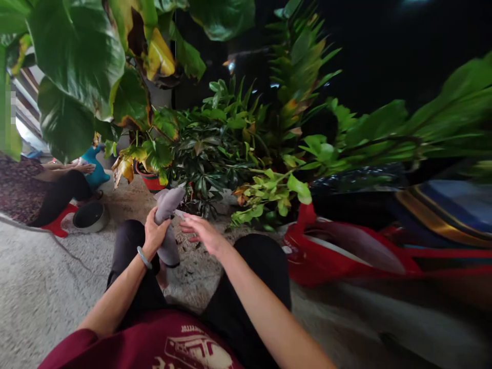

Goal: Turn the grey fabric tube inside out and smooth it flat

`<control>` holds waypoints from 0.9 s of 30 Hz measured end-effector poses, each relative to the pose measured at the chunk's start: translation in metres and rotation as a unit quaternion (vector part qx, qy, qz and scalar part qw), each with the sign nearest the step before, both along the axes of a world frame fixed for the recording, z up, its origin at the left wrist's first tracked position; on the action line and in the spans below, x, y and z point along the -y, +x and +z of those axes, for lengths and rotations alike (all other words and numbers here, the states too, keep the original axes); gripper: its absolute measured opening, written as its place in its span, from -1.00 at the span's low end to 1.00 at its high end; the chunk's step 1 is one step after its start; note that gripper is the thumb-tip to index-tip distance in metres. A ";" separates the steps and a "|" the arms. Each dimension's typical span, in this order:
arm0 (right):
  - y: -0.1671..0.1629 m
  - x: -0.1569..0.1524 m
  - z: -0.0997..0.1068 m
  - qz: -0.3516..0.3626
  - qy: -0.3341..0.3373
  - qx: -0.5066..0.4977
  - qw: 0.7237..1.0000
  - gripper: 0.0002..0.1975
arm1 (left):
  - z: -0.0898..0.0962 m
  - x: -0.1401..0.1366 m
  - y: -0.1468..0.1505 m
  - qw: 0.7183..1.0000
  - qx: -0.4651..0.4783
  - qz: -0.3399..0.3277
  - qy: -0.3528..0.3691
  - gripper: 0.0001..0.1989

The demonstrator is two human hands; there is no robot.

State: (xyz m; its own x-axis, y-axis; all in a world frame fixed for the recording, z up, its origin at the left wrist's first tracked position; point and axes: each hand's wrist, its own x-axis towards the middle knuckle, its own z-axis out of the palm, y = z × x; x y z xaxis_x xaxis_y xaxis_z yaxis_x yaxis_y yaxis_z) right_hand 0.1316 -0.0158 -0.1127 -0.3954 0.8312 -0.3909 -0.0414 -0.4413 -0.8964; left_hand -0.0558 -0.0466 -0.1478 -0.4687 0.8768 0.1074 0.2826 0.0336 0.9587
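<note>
Head view, left of centre: I'm seeing the left hand (154, 231) gripping a grey toy (169, 203), the right hand (203, 233) spread. One-handed holding is risking a drop.

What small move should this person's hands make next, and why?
Perhaps bring the right hand in to help steady the grey object: the left hand grips it around the middle, while the right hand's fingers are close by, near a pale piece; whether they hold that is unclear.
</note>
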 end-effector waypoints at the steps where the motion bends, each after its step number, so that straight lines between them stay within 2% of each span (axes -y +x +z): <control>1: -0.010 0.012 -0.001 -0.004 0.043 -0.002 0.999 -0.51 | 0.002 -0.001 0.003 1.000 0.019 -0.009 0.009 -0.34; 4: -0.033 0.037 -0.005 -0.052 0.155 0.021 0.986 -0.38 | 0.008 0.005 0.015 0.991 0.105 -0.073 0.032 -0.21; 6: -0.040 0.044 -0.007 -0.090 0.206 0.050 0.973 -0.34 | 0.011 0.012 0.023 0.974 0.186 -0.121 0.048 -0.14; 11: -0.035 0.048 -0.007 -0.236 0.254 0.133 0.928 -0.29 | 0.031 0.026 0.046 0.924 0.328 -0.195 0.041 -0.15; 13: -0.028 0.047 0.001 -0.302 0.269 0.155 0.902 -0.33 | 0.043 0.027 0.054 0.905 0.349 -0.240 0.045 -0.16; 16: -0.009 0.038 0.026 -0.348 0.317 0.146 0.870 -0.45 | 0.059 0.019 0.057 0.882 0.354 -0.307 0.057 -0.19; 19: 0.017 0.014 0.055 -0.418 0.342 0.123 0.833 -0.49 | 0.064 -0.009 0.048 0.891 0.307 -0.332 0.028 -0.40; 21: 0.032 -0.004 0.066 -0.468 0.310 0.086 0.823 -0.49 | 0.060 -0.036 0.036 0.920 0.266 -0.289 0.002 -0.58; 22: 0.037 -0.010 0.067 -0.476 0.273 0.058 0.834 -0.51 | 0.057 -0.050 0.028 0.934 0.255 -0.250 -0.007 -0.64; 24: 0.039 -0.011 0.060 -0.453 0.170 -0.003 0.875 -0.55 | 0.048 -0.076 0.011 0.952 0.261 -0.158 -0.004 -0.69; 27: 0.029 0.014 0.042 -0.366 0.026 -0.060 0.928 -0.57 | 0.037 -0.106 -0.010 0.950 0.306 -0.057 0.039 -0.71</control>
State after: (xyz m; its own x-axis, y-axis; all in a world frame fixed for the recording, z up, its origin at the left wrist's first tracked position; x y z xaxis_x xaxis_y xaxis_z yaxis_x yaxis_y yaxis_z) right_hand 0.1605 -0.0299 -0.0710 0.2455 0.9105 -0.3328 -0.4135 -0.2121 -0.8854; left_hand -0.0655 0.0591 -0.1112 -0.3667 0.9262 -0.0877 -0.3305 -0.0415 0.9429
